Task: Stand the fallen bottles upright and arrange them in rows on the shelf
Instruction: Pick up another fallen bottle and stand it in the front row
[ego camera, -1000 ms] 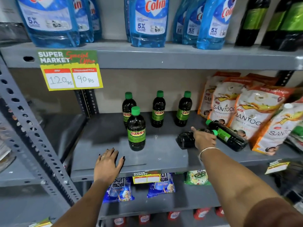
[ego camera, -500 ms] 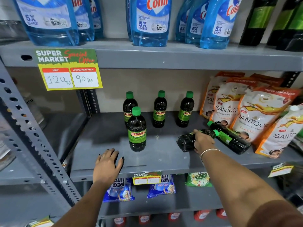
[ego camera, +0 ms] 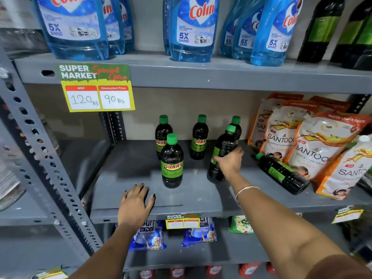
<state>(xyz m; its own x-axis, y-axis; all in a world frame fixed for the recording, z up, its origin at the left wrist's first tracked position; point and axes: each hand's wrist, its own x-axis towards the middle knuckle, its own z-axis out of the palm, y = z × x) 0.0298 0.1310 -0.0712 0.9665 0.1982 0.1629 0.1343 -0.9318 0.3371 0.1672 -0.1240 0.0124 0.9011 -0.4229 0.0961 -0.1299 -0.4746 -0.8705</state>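
Dark bottles with green caps stand on the grey middle shelf (ego camera: pixel 197 198). Three stand at the back: left (ego camera: pixel 162 131), middle (ego camera: pixel 199 137), right (ego camera: pixel 236 122). A fourth upright bottle (ego camera: pixel 172 164) stands in front of the left one. My right hand (ego camera: pixel 229 163) grips a fifth bottle (ego camera: pixel 221 146) around its middle; it is tilted, nearly upright, with its base on the shelf. Another bottle (ego camera: pixel 281 173) lies on its side to the right, against the pouches. My left hand (ego camera: pixel 134 202) rests flat on the shelf's front edge, fingers spread.
Orange and white Santoor pouches (ego camera: pixel 314 150) fill the shelf's right side. Blue Colin bottles (ego camera: pixel 193 29) stand on the shelf above, with a yellow price tag (ego camera: pixel 96 87) on its edge. Detergent packets (ego camera: pixel 149 236) lie on the shelf below. A perforated steel upright (ego camera: pixel 40 158) stands left.
My right hand has raised the bottle it held from lying on its side to nearly upright and shifted it left. The left hand has stayed put.
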